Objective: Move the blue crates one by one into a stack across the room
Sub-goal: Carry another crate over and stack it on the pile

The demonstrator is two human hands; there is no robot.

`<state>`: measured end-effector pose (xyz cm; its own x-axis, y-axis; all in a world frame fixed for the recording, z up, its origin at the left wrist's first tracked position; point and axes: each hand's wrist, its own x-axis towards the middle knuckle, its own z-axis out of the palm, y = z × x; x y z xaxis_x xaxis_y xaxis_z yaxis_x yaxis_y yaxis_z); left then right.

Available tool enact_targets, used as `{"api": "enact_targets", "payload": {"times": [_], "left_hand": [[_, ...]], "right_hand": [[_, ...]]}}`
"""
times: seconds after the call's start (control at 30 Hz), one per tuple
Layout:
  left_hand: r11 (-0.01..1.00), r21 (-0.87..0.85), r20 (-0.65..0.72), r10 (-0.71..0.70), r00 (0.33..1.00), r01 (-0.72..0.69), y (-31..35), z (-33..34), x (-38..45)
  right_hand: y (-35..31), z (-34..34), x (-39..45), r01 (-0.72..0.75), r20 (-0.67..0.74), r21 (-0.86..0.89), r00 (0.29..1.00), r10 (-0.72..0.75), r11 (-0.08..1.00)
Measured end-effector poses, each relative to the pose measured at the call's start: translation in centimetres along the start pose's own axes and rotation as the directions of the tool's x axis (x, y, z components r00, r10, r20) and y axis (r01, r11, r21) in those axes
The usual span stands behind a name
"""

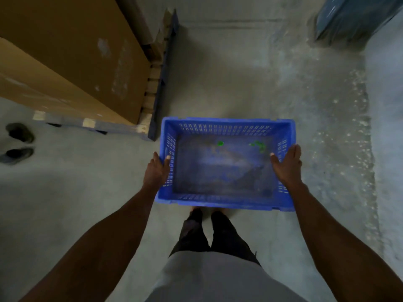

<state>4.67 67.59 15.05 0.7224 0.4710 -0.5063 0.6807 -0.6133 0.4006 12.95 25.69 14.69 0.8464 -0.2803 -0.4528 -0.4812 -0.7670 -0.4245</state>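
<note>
Both hands grasp the crate (224, 125): left hand (156, 171) at nine o'clock, right hand (287, 166) at three, long axis crosswise.

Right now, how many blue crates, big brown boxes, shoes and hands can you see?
Blue crates: 1, the blue crate
Brown boxes: 1, the cardboard box
Shoes: 2, the pair of shoes
Hands: 2, the left hand, the right hand
Total: 6

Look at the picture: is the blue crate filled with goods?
No. The blue crate held between the left hand and right hand shows its bare floor, with only a few small green scraps.
</note>
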Motion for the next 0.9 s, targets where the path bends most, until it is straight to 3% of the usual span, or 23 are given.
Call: {"api": "enact_targets", "payload": {"times": [0.07,0.13,0.23,0.37,0.47,0.6,0.73,0.9], "left_hand": [[0.993,-0.102,0.047,-0.063,0.997,0.067,0.5,0.0,0.4],[0.979,-0.182,-0.009,-0.093,0.996,0.09,1.2,-0.1,0.9],[0.966,-0.238,-0.04,-0.109,0.993,0.097,0.7,0.6,2.6],[0.769,-0.554,0.238,-0.218,0.946,0.317,1.5,0.4,4.7],[0.669,-0.62,0.364,-0.218,0.905,0.41,2.6,-0.4,4.9],[0.613,-0.641,0.46,-0.174,0.871,0.461,2.0,-0.5,5.9],[0.598,-0.625,0.531,-0.147,0.834,0.503,1.6,-0.5,6.5],[0.584,-0.626,0.549,-0.14,0.824,0.517,2.2,-1.1,5.9]], "right_hand": [[-0.6,0.2,0.6,-0.079,-0.027,0.059,0.996,0.08,0.995],[-1.1,-0.1,1.0,-0.121,-0.056,0.116,0.99,0.128,0.986],[-0.8,-1.2,2.3,-0.265,0.006,0.229,0.963,0.271,0.937],[0.5,-1.9,4.9,-0.417,0.175,0.414,0.909,0.379,0.809],[1.5,-1.9,5.7,-0.501,0.377,0.543,0.862,0.338,0.674],[2.1,-2.5,6.0,-0.596,0.583,0.533,0.773,0.25,0.6],[2.1,-3.0,5.5,-0.64,0.664,0.523,0.72,0.201,0.562],[1.5,-3.9,4.6,-0.645,0.639,0.519,0.729,0.248,0.56]]}}
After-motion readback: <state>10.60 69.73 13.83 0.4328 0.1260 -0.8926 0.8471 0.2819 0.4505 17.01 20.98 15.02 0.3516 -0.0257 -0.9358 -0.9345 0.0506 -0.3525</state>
